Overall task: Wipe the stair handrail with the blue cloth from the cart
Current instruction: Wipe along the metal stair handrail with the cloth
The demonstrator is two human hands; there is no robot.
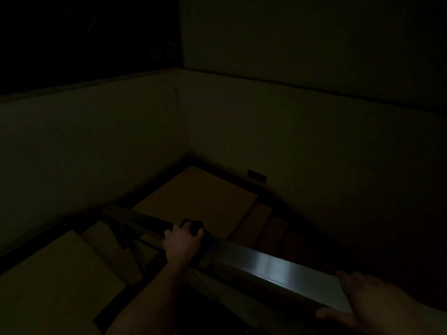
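The scene is very dark. A flat metal handrail (271, 264) runs from the lower right up toward the left centre. My left hand (182, 240) reaches forward along it and holds a dark blue cloth (197, 227) against the rail's top, fingers curled over the cloth. At the lower right, my right hand (362, 301) grips the near end of the rail, fingers on top and thumb underneath. The cart is not in view.
Tan stair steps (48, 274) descend at the lower left, and a tan landing (198, 192) lies below the rail. Pale walls (314, 146) meet in a corner behind. Dark balusters (130, 243) stand under the rail. A small dark vent (257, 176) sits low on the right wall.
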